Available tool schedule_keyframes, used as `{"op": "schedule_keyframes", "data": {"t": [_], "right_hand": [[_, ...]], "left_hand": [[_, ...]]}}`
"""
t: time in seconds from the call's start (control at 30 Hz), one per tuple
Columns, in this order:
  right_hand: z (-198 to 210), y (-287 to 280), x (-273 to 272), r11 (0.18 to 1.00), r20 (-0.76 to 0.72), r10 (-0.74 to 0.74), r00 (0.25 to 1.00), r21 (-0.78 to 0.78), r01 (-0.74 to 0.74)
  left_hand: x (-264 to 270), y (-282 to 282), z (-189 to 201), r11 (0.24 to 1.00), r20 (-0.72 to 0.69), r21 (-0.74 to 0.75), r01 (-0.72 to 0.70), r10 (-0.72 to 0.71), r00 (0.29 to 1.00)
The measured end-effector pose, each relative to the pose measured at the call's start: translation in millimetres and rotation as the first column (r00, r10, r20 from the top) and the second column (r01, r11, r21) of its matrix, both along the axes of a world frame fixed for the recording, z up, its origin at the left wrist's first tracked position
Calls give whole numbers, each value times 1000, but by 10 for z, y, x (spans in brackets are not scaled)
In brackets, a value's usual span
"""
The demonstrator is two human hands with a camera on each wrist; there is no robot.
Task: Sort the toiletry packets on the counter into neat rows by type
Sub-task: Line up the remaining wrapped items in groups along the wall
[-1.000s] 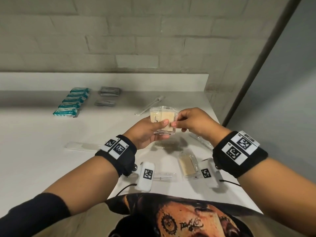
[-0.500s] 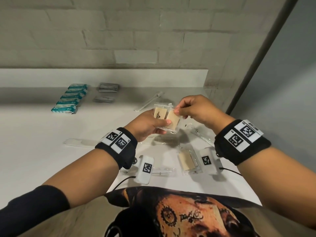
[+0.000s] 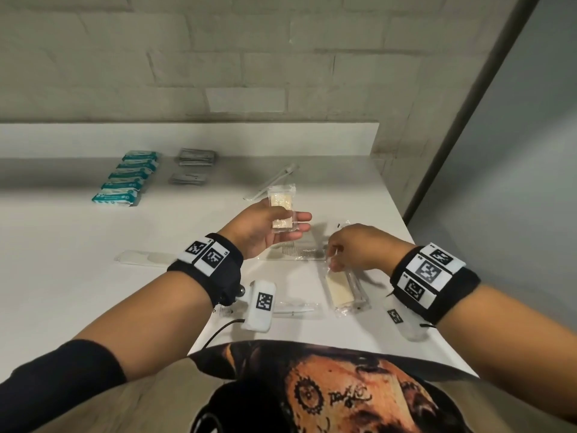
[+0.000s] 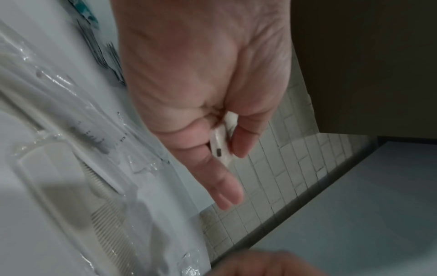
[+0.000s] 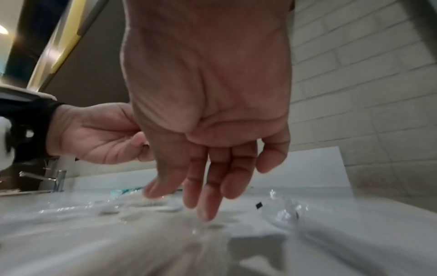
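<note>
My left hand (image 3: 287, 220) is raised over the white counter (image 3: 62, 245), palm up, and pinches clear-wrapped beige soap packets (image 3: 282, 201) between thumb and fingers. The left wrist view shows the thumb pressing a packet edge (image 4: 221, 149) against the fingers. My right hand (image 3: 332, 262) is low on the right, its straight fingers (image 5: 208, 205) touching the top end of another beige soap packet (image 3: 340, 292) that lies on the counter. Nothing is held in it.
A row of teal packets (image 3: 125, 182) and two piles of grey sachets (image 3: 196, 157) lie at the back left. A wrapped comb (image 3: 299, 253), long clear packets (image 3: 271, 182) (image 3: 140, 259) and a small one (image 3: 293, 307) lie around my hands. The counter's right edge (image 3: 415, 245) is close.
My right hand has let go of the packets held up between both hands and dropped to the soap packet on the counter. The left hand keeps the packets and has turned palm up.
</note>
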State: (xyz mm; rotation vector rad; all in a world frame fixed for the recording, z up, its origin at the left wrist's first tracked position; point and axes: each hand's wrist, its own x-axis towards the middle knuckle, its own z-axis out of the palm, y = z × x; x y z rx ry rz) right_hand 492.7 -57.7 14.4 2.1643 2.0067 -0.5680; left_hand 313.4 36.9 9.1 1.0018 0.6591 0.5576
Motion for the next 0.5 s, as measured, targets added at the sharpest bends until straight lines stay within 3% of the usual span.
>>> {"op": "schedule_keyframes", "data": {"t": [0.03,0.1,0.17,0.23,0.27,0.4,0.5], "right_hand": [[32,14,14,999,-33,-23,999,48,25],[131,51,17,967,-288,-117,950,186,175],[243,101,-26,895,-583,-142,800,269,355],[330,142,-92,857,-735,-121,667,262,444],[348,159,-123,849,-762,-109,638,263,459],[347,198,-140,784,-713,-79,696,387,485],[352,166,-101,653,-484,39,874,675,344]], "left_hand": [[0,-3,-7,1000,-7,8,0,0,1000],[11,-16,-17,999,-35,37,2,-1,999],[35,-30,-15,997,-64,79,19,-14,998],[69,-45,-9,993,-65,107,58,-51,997],[87,-57,3,990,-64,115,76,-69,996],[89,-44,64,992,-86,112,64,-55,995],[45,-1,107,1000,-122,0,4,-4,992]]}}
